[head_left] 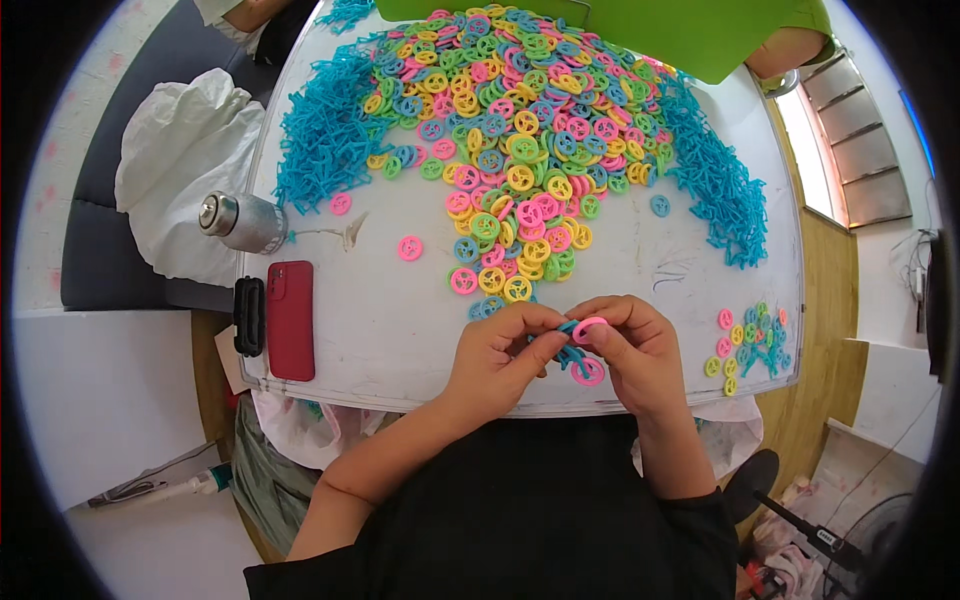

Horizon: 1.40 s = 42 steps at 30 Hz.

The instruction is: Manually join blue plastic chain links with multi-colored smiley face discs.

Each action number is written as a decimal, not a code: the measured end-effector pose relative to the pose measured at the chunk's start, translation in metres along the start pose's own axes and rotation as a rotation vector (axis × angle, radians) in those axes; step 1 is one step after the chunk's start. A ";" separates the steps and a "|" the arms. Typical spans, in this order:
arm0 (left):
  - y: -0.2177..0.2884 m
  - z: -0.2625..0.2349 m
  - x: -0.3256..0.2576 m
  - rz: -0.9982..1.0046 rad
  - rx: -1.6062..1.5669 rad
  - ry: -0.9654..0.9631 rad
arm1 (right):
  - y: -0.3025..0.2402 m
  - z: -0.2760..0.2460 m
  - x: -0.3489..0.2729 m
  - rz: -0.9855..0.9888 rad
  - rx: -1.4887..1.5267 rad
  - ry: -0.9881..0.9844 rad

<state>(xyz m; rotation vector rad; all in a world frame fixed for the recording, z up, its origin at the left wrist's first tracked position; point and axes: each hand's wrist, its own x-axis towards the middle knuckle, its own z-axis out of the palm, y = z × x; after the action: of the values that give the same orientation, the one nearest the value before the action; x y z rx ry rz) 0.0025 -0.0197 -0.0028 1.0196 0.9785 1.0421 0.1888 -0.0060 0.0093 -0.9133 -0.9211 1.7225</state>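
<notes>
Close to the table's near edge, my two hands meet over a small toy part. My left hand pinches a blue plastic frame piece between thumb and fingers. Against it, my right hand grips a pink spoked wheel between thumb and forefinger. A second pink wheel shows just below, at the lower end of the blue piece; whether it is attached I cannot tell. Just beyond my fingers a big heap of pink, yellow, green and blue wheels spreads toward the far side.
Blue frame pieces are piled at left and right. A small group of wheels and blue pieces lies near right. On the left are a red phone, a black case and a metal flask. Other people's arms show at the far side.
</notes>
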 end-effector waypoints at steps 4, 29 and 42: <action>-0.002 0.000 -0.001 0.114 0.162 0.023 | 0.004 -0.001 0.000 0.052 0.038 0.023; -0.019 -0.003 -0.007 0.198 0.054 0.013 | 0.004 -0.004 -0.005 -0.488 -0.892 -0.076; -0.020 0.001 0.000 0.639 0.496 0.009 | 0.006 0.004 -0.034 -0.375 -0.892 0.087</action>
<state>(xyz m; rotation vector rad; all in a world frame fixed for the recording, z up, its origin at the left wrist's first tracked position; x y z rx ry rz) 0.0079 -0.0236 -0.0220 1.8162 0.9601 1.3482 0.1925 -0.0407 0.0111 -1.2501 -1.7250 0.9110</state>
